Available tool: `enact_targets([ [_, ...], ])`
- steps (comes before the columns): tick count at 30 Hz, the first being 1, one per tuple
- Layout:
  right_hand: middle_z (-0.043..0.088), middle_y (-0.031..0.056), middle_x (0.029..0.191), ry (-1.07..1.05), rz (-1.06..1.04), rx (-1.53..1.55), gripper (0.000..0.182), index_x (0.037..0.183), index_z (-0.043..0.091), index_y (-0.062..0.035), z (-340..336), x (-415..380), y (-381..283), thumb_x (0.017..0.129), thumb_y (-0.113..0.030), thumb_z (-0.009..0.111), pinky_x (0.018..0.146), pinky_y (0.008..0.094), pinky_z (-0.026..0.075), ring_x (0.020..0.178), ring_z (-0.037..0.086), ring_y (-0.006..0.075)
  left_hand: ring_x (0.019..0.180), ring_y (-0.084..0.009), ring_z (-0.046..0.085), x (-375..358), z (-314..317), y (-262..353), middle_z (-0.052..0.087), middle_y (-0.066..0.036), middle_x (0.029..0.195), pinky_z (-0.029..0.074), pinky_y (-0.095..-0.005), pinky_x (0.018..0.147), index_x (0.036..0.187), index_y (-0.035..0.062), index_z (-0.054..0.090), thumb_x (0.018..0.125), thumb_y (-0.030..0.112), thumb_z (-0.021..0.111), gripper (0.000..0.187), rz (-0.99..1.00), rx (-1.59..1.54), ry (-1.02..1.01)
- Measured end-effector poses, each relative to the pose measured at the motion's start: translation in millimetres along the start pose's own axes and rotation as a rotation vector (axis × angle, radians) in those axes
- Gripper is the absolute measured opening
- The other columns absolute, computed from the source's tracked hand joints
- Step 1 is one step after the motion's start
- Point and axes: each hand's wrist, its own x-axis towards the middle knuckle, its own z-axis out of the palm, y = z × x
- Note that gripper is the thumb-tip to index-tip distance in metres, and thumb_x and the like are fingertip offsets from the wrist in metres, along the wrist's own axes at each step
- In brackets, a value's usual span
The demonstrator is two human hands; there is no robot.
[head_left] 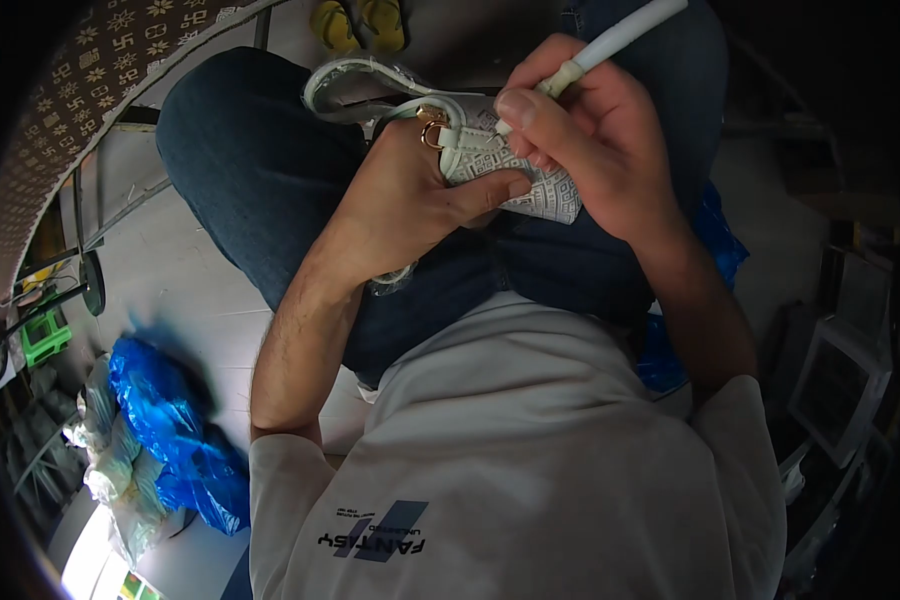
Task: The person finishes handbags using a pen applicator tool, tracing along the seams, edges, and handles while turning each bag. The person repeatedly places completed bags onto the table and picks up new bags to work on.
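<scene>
A small white handbag (550, 198) with a grey geometric print rests over my lap. My left hand (405, 195) is closed around its side, the thumb pressed flat on the printed face. Close to those fingers, a gold-coloured ring (431, 133) joins a white stitched tab. The bag's pale strap (370, 66) loops up beyond the hand, partly in clear wrapping. In my right hand (605, 145) a white pen-like tool (630, 32) is pinched, with tape round its grip. Its thin tip points down at the stitched tab; whether it touches cannot be made out.
Yellow slippers (360, 25) lie on the floor ahead. A brown patterned cloth (100, 90) hangs at the upper left. Blue plastic bags (175, 430) sit at the lower left, near a green plastic stool (45, 335). Pale frames (840, 385) stand at the right.
</scene>
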Motion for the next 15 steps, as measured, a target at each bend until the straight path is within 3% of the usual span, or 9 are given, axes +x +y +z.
enact_targets([
  [8, 0.061, 0.0013, 0.083, -0.018, -0.072, -0.059, 0.009, 0.099, 0.061, -0.0009, 9, -2, 0, 0.096, -0.008, 0.066, 0.061, 0.0181, 0.046, 0.07, 0.056, 0.0035, 0.07, -0.0076, 0.063, 1, -2, 5, 0.069, -0.004, 0.078, 0.051, -0.0253, 0.062, 0.097, -0.0018, 0.07, 0.087, 0.009, 0.077, 0.016, -0.028, 0.067, -0.041],
  [10, 0.063, 0.0022, 0.082, 0.051, -0.256, -0.343, 0.008, 0.095, 0.063, -0.0013, 13, -2, 1, 0.092, -0.005, 0.07, 0.059, 0.0202, 0.047, 0.07, 0.059, 0.0046, 0.07, -0.0081, 0.063, -1, -1, 2, 0.069, -0.004, 0.076, 0.051, -0.0257, 0.061, 0.097, -0.002, 0.07, 0.087, 0.009, 0.077, 0.016, -0.036, 0.073, -0.028],
  [12, 0.064, 0.0029, 0.079, 0.096, -0.688, -0.714, 0.01, 0.092, 0.064, -0.0012, 17, 3, 15, 0.088, -0.002, 0.073, 0.057, 0.0217, 0.047, 0.069, 0.06, 0.0058, 0.069, -0.0086, 0.063, -3, -2, 2, 0.068, -0.003, 0.075, 0.051, -0.0261, 0.061, 0.096, -0.0023, 0.069, 0.087, 0.009, 0.077, 0.017, -0.035, 0.087, -0.013],
  [13, 0.064, 0.003, 0.076, 0.116, -0.683, -0.699, 0.01, 0.09, 0.065, -0.0017, 20, 4, 15, 0.087, -0.002, 0.074, 0.056, 0.0217, 0.045, 0.066, 0.059, 0.0063, 0.067, -0.0089, 0.062, -3, -2, 3, 0.068, -0.004, 0.073, 0.051, -0.0271, 0.059, 0.095, -0.0032, 0.069, 0.086, 0.01, 0.077, 0.018, -0.026, 0.1, 0.008],
  [15, 0.063, 0.0027, 0.075, 0.038, -0.327, -0.483, 0.01, 0.092, 0.064, -0.0017, 17, -3, -6, 0.088, -0.002, 0.073, 0.054, 0.0212, 0.043, 0.064, 0.058, 0.0056, 0.059, -0.0106, 0.058, -4, -5, 4, 0.063, -0.007, 0.066, 0.046, -0.031, 0.052, 0.085, -0.0046, 0.066, 0.085, 0.019, 0.08, 0.028, 0.014, 0.207, -0.008],
])
